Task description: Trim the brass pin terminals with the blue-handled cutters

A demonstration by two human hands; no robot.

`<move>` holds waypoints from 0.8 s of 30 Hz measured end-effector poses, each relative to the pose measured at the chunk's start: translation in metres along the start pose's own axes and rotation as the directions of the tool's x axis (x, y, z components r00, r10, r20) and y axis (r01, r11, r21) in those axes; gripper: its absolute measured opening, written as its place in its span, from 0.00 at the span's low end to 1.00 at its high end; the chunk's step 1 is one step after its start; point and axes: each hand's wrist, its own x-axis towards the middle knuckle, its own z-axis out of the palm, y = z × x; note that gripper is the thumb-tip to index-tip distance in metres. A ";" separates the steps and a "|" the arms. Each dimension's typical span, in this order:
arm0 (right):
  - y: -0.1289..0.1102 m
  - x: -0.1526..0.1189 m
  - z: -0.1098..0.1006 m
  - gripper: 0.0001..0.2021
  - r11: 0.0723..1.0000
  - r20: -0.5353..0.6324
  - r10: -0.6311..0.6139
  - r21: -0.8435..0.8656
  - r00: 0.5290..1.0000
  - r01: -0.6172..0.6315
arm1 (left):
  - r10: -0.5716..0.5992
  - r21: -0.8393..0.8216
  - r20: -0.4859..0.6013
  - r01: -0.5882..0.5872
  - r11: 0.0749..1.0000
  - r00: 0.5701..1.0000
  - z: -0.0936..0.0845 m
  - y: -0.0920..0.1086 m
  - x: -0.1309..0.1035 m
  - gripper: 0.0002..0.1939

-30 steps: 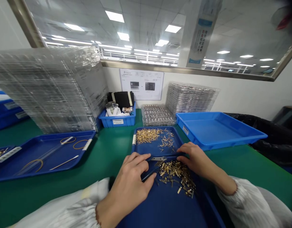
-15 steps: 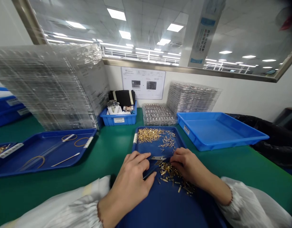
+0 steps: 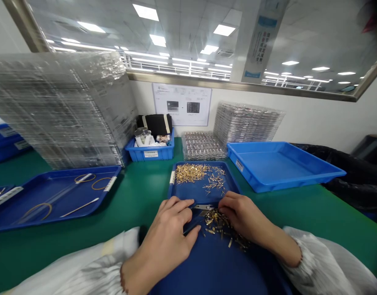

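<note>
My left hand (image 3: 171, 229) is closed around a plier-like hand tool (image 3: 204, 207) with dark handles and two short metal jaws. The jaws point right, toward my right hand, and stand slightly apart. My right hand (image 3: 245, 213) is curled over a pile of small brass-coloured metal parts (image 3: 217, 219), its fingertips pinched beside the jaws. What sits between those fingertips is hidden. The pile lies in the near dark blue tray (image 3: 213, 270), with several loose parts scattered below it. Beyond my hands, another blue tray (image 3: 188, 191) holds a heap of gold pins (image 3: 190, 173) and a looser group on its right.
At the left, a blue tray (image 3: 65, 184) carries rubber bands and a cotton swab (image 3: 80, 207). Tall stacked clear trays (image 3: 80, 110) stand behind it. A small blue bin (image 3: 151, 153), filled clear trays (image 3: 203, 146) and a light blue tray (image 3: 280, 164) line the back.
The whole view has shifted slightly, with the scene sitting a little further left and up. Both hands keep nearly the same pose over the brass-coloured parts.
</note>
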 end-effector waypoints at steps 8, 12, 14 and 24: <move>-0.012 -0.003 -0.006 0.09 0.971 -0.067 -0.065 0.226 0.996 0.078 | 0.046 -0.094 0.066 -0.039 0.995 0.997 0.000 0.003 -0.002 0.07; -0.012 -0.003 -0.007 0.09 0.966 -0.054 -0.078 0.242 0.995 0.089 | 0.060 -0.099 0.068 -0.053 0.994 0.996 0.001 0.002 -0.003 0.06; -0.011 -0.003 -0.007 0.10 0.962 -0.053 -0.088 0.253 0.995 0.099 | 0.069 -0.092 0.062 -0.063 0.994 0.996 0.001 0.002 -0.004 0.06; -0.015 -0.004 -0.006 0.07 0.969 -0.041 0.004 0.247 0.999 0.006 | 0.068 -0.042 0.041 -0.067 0.997 0.997 0.002 0.003 -0.006 0.03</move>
